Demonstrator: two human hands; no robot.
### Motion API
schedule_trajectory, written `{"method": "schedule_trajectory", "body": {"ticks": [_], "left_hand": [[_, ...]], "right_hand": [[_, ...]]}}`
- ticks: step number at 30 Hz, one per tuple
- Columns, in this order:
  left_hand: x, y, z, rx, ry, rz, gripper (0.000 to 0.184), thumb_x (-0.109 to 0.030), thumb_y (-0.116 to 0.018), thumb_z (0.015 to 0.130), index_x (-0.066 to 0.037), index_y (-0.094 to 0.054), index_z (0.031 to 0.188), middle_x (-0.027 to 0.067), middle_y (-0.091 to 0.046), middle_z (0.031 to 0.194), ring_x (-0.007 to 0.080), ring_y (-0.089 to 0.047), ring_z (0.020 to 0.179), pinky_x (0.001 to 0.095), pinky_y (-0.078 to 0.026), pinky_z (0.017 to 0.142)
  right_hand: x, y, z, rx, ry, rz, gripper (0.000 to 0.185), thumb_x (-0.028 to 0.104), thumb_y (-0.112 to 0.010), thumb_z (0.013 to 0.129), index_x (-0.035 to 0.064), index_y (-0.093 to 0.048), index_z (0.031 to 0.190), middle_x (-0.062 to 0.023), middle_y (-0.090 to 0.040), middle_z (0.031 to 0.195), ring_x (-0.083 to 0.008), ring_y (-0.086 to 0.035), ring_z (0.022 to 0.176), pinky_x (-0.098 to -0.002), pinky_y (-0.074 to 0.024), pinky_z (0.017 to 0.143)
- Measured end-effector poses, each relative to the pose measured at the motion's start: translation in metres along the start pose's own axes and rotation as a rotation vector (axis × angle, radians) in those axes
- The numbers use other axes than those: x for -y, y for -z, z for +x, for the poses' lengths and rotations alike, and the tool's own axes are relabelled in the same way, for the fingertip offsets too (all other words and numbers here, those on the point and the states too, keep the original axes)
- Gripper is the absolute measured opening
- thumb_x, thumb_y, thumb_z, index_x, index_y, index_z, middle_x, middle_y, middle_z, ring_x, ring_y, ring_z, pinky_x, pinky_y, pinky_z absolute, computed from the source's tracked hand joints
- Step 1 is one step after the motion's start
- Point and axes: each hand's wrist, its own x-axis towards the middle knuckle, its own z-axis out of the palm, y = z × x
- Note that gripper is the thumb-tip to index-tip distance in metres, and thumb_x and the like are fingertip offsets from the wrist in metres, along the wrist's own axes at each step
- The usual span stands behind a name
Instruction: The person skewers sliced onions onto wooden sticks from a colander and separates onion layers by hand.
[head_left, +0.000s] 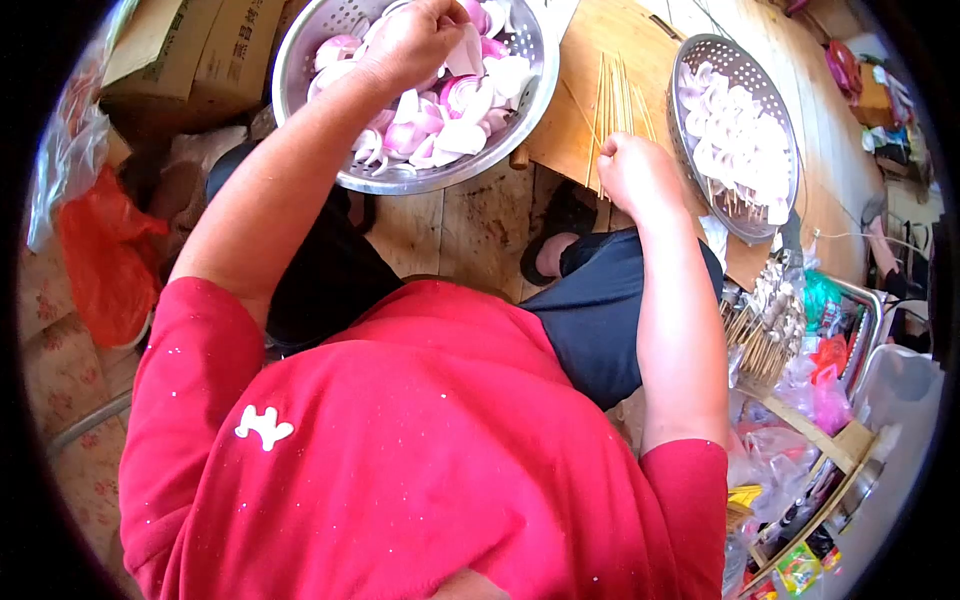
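My left hand (415, 45) is over a metal colander (430, 182) of cut red onion pieces (435, 125). Its fingers are curled and pinched at a pale onion piece (465, 52), though the fingertips are partly hidden. On the wooden board to the right, my right hand (638, 172) is closed at the near ends of several thin bamboo skewers (618, 95). The skewers fan out beyond the fist; how many it grips I cannot tell. Beside that hand, a second perforated metal colander (683, 135) holds white pieces threaded on skewers (735, 135).
A cardboard box (185, 65) and a red plastic bag (105, 260) are at the left. Low on the right lie more loaded skewers (765, 320), a metal tray (865, 310), plastic bags and a clear bin (905, 400). My knees are below the board (560, 135).
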Motion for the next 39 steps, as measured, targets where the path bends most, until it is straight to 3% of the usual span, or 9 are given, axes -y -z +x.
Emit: {"method": "schedule_trajectory", "body": {"ticks": [7, 15, 18, 20, 22, 26, 28, 32, 39], "left_hand": [[-0.001, 0.032, -0.019, 0.143, 0.269, -0.524, 0.015, -0.016, -0.049, 0.091, -0.007, -0.053, 0.102, 0.0077, -0.063, 0.086, 0.0127, -0.063, 0.073, 0.0266, -0.056, 0.063], [-0.010, 0.030, -0.021, 0.035, 0.437, -0.919, 0.031, -0.006, -0.057, 0.086, -0.001, -0.049, 0.116, 0.0162, -0.062, 0.102, 0.0242, -0.067, 0.083, 0.0288, -0.058, 0.066], [-0.002, 0.031, -0.012, 0.005, 0.457, -1.003, 0.032, -0.001, -0.057, 0.085, 0.002, -0.048, 0.115, 0.0172, -0.062, 0.101, 0.0250, -0.067, 0.087, 0.0287, -0.057, 0.069], [-0.004, 0.037, -0.006, -0.023, 0.506, -1.085, 0.031, 0.000, -0.055, 0.085, 0.003, -0.047, 0.115, 0.0172, -0.062, 0.100, 0.0255, -0.067, 0.088, 0.0292, -0.057, 0.068], [-0.007, 0.038, -0.003, -0.034, 0.531, -1.091, 0.032, 0.001, -0.055, 0.084, 0.002, -0.046, 0.115, 0.0177, -0.062, 0.100, 0.0261, -0.067, 0.087, 0.0300, -0.058, 0.067], [0.002, 0.024, 0.003, -0.047, 0.511, -1.014, 0.036, 0.000, -0.059, 0.080, 0.002, -0.050, 0.115, 0.0169, -0.063, 0.097, 0.0236, -0.066, 0.082, 0.0302, -0.057, 0.066], [0.001, 0.022, -0.001, -0.038, 0.294, -0.517, 0.041, -0.002, -0.066, 0.075, 0.002, -0.054, 0.114, 0.0143, -0.064, 0.094, 0.0202, -0.066, 0.078, 0.0291, -0.055, 0.066], [0.004, 0.022, -0.004, 0.035, 0.263, -0.311, 0.047, -0.013, -0.071, 0.072, -0.001, -0.058, 0.116, 0.0136, -0.067, 0.091, 0.0166, -0.065, 0.075, 0.0266, -0.053, 0.064], [0.017, 0.028, 0.004, -0.039, 0.547, -1.026, 0.035, -0.002, -0.055, 0.085, 0.007, -0.046, 0.117, 0.0183, -0.061, 0.101, 0.0258, -0.066, 0.085, 0.0342, -0.058, 0.073]], "right_hand": [[-0.011, -0.032, 0.051, 0.004, -0.111, -0.175, 0.023, 0.014, -0.052, 0.080, 0.0051, -0.066, 0.095, -0.0187, -0.065, 0.099, -0.0337, -0.062, 0.097, -0.0430, -0.0484, 0.083], [0.003, -0.026, 0.059, 0.066, -0.206, -0.222, 0.029, 0.014, -0.051, 0.077, 0.0047, -0.066, 0.100, -0.0222, -0.064, 0.100, -0.0350, -0.062, 0.099, -0.0434, -0.0485, 0.084], [0.015, -0.011, 0.049, -0.107, -0.147, -0.195, 0.023, 0.016, -0.054, 0.077, 0.0017, -0.064, 0.092, -0.0188, -0.067, 0.084, -0.0303, -0.067, 0.082, -0.0396, -0.0513, 0.075], [0.033, 0.000, 0.032, -0.109, -0.064, 0.669, 0.016, 0.014, -0.055, 0.078, -0.0004, -0.058, 0.084, -0.0107, -0.062, 0.067, -0.0192, -0.064, 0.061, -0.0320, -0.0509, 0.059], [0.060, 0.009, 0.004, -0.033, 0.052, 0.922, 0.011, 0.010, -0.057, 0.080, 0.0007, -0.052, 0.081, -0.0032, -0.056, 0.061, -0.0083, -0.055, 0.051, -0.0237, -0.0446, 0.048], [0.079, -0.002, -0.015, -0.023, 0.207, 1.019, 0.006, 0.007, -0.055, 0.083, 0.0019, -0.051, 0.082, 0.0005, -0.052, 0.058, -0.0027, -0.045, 0.048, -0.0205, -0.0384, 0.043], [0.088, 0.001, -0.014, -0.033, 0.208, 1.068, 0.006, 0.007, -0.055, 0.083, 0.0021, -0.051, 0.082, 0.0005, -0.052, 0.058, -0.0029, -0.045, 0.047, -0.0206, -0.0375, 0.042], [0.090, 0.002, -0.010, -0.013, 0.153, 1.101, 0.006, 0.007, -0.055, 0.082, 0.0021, -0.052, 0.081, 0.0002, -0.053, 0.057, -0.0041, -0.047, 0.046, -0.0206, -0.0373, 0.042], [0.093, -0.003, -0.012, 0.076, 0.171, 1.083, 0.003, 0.005, -0.056, 0.080, 0.0028, -0.053, 0.080, 0.0015, -0.053, 0.058, -0.0028, -0.046, 0.049, -0.0195, -0.0354, 0.044]]}}
